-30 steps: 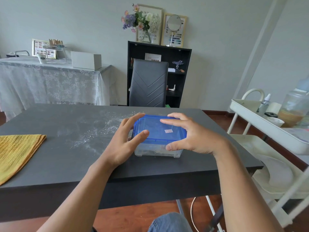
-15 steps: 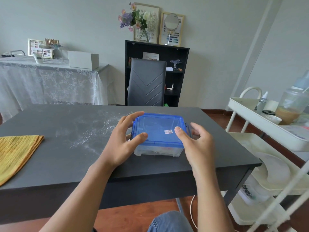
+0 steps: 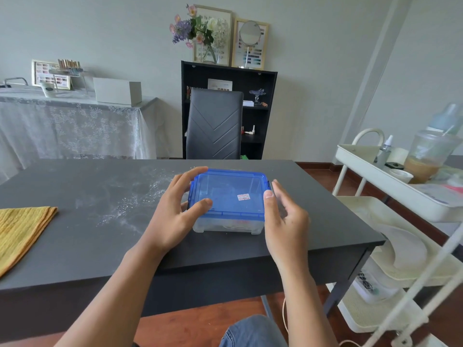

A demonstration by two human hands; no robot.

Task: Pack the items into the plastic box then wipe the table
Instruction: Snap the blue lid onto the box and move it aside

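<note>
Blue lid (image 3: pixel 226 194) is sitting on the box (image 3: pixel 228 225); left hand (image 3: pixel 175 211) is still gripping it, right hand (image 3: pixel 285 219) has moved beside it, fingers loose. Wiping the tabletop (image 3: pixel 87 221) comes next.

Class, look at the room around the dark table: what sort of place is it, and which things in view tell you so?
Probably a small home nail or beauty studio. Framed colour swatch charts lean on the black bookshelf behind a round stand mirror, and a white rolling trolley holds bottles.

Translucent plastic box (image 3: pixel 226 221), matt dusty table (image 3: pixel 75 196), crinkled cloth (image 3: pixel 20 229).
</note>
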